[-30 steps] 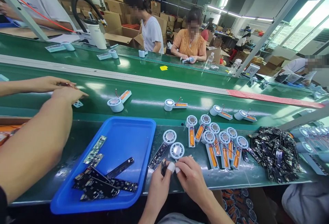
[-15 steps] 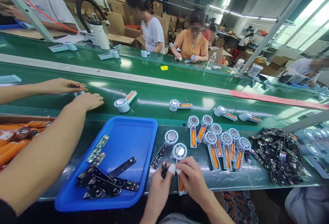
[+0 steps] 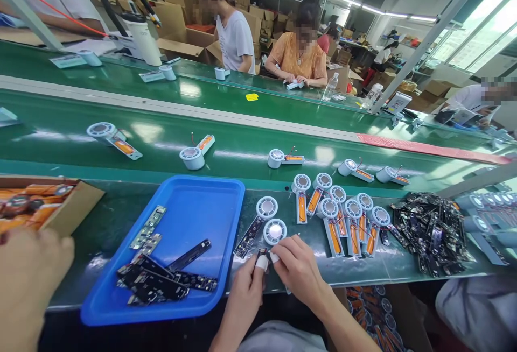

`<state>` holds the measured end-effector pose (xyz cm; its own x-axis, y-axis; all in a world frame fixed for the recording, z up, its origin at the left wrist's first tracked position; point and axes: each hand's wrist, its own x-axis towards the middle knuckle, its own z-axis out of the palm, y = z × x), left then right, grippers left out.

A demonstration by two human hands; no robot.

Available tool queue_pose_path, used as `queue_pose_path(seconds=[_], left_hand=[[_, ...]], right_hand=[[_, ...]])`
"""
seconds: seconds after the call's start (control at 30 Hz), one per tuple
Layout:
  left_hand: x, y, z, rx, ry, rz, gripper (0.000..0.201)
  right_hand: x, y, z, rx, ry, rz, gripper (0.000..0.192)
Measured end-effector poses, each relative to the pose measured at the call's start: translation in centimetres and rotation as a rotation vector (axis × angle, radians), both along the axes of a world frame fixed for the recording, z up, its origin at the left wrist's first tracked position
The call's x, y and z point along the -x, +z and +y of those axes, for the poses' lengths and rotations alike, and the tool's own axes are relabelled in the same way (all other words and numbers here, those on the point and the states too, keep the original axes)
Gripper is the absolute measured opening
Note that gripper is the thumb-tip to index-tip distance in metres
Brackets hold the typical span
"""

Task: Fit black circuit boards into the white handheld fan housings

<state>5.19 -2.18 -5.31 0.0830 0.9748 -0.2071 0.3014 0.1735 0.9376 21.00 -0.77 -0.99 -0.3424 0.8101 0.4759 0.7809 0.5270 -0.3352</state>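
My left hand (image 3: 249, 282) is closed on a small black circuit board (image 3: 262, 252), its thumb in a white finger cover. Fingers pinched, my right hand (image 3: 298, 267) meets it at the board's edge; whatever is between those fingertips is too small to make out. Just beyond them lies a pale blue round fan head (image 3: 275, 232), whose handle is mostly hidden under my hands. Another fan head (image 3: 266, 208) with a black board (image 3: 249, 236) along its handle lies behind to the left.
At left, a blue tray (image 3: 210, 193) carries several circuit boards. To the right lie several fan units (image 3: 333, 233) with orange cells and a heap of boards (image 3: 432, 233). A green belt (image 3: 238, 153) runs behind. A co-worker's hand (image 3: 40, 271) is by a cardboard box (image 3: 76, 206).
The co-worker's hands have left the belt, where a fan unit now lies; one hand is at the box. My hands have drawn closer together over the handle, the board still in my left.
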Motion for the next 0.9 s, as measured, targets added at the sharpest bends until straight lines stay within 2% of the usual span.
queue_pose_path(seconds=[0.17, 0.33, 0.43, 0.63, 0.8, 0.9], left_hand=[[-0.3, 0.9, 0.2, -0.121, -0.076, 0.057, 0.038], [-0.2, 0.7, 0.0, -0.439, -0.073, 0.240, 0.029], [0.2, 0.3, 0.0, -0.546, -0.141, 0.345, 0.025], [1.3, 0.8, 0.5, -0.547, -0.284, 0.472, 0.029], [1.8, 1.7, 0.9, -0.429, -0.369, 0.313, 0.025], [1.8, 1.9, 1.1, -0.421, -0.389, 0.282, 0.026]], right_hand=[[0.3, 0.3, -0.1, 0.019, 0.000, -0.091, 0.017], [1.1, 0.4, -0.3, 0.000, -0.060, -0.159, 0.019], [1.4, 0.3, -0.4, 0.010, -0.078, -0.103, 0.019], [0.9, 0.8, -0.2, 0.054, -0.019, -0.151, 0.018], [0.1, 1.1, 0.1, 0.150, 0.022, -0.119, 0.020], [-0.2, 1.1, 0.1, 0.201, 0.014, -0.058, 0.019]])
